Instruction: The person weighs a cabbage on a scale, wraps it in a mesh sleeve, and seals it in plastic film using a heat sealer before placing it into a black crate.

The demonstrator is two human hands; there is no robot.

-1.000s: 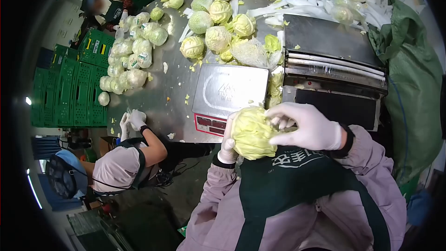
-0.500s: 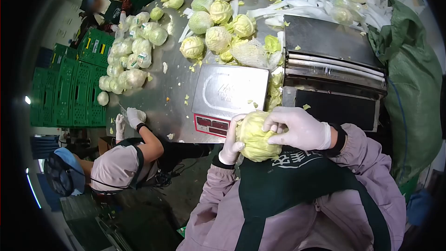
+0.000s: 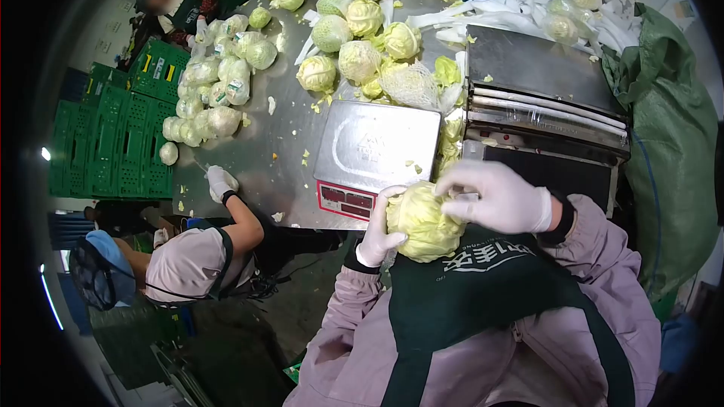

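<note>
A pale green cabbage rests in my left hand, just in front of my apron. The gloved fingers and thumb wrap round its left side. Against the cabbage's upper right is my right hand, also gloved, with its fingers curled together. Whether a leaf is pinched between those fingertips is hidden. Right beyond the cabbage stands a scale with a steel plate and a red-framed display, a few leaf scraps on it.
Loose and net-wrapped cabbages lie behind the scale. Bagged cabbages cover the table's left. A wrapping machine and green sack stand right. Co-workers occupy the left side, one with a gloved hand over the table edge. Green crates are stacked beyond.
My right hand has shifted right and slightly up across the cabbage, its fingers curling more. My left hand keeps its hold. The co-worker's gloved hands at left have moved apart.
</note>
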